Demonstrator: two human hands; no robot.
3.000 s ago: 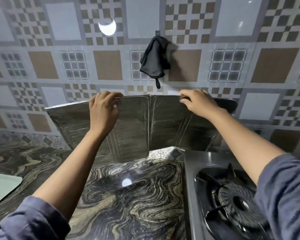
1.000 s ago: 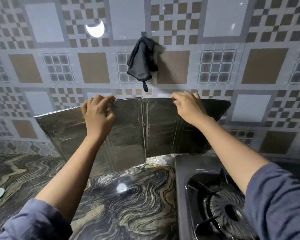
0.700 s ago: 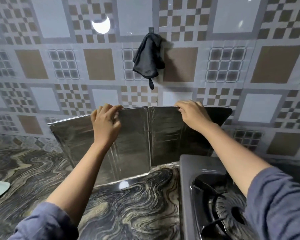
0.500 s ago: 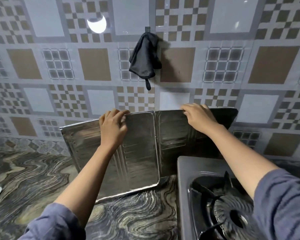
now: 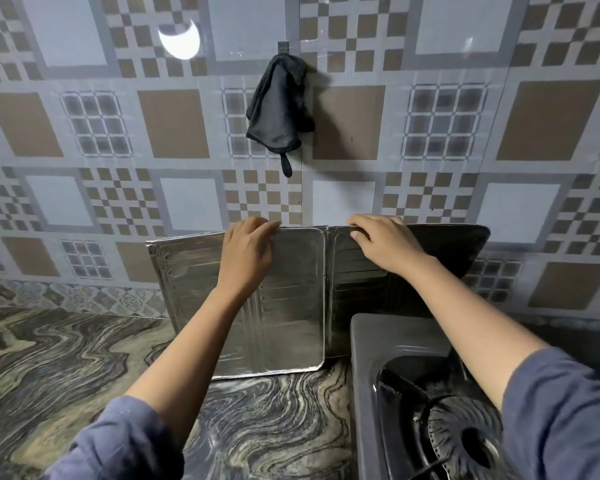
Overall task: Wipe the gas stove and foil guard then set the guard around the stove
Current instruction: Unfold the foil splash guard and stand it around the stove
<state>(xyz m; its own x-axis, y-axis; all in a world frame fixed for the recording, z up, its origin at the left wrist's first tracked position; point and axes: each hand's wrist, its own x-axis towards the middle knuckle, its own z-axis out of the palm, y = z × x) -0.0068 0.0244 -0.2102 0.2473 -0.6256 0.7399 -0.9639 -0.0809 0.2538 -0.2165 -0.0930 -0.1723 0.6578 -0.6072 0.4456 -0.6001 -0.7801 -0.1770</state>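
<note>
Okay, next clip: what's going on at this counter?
A person holds the foil guard by its top edge, left hand and right hand on neighbouring panels. It stands upright at the tiled wall, right part behind the gas stove, left part on the marbled counter beside it. A black cloth hangs on the wall above.

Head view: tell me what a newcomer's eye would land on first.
The shiny foil guard stands upright in the middle before the patterned wall, left hand and right hand gripping its top edge. Above it a black cloth hangs from a wall hook. The gas stove sits at lower right, on the marbled counter.
</note>
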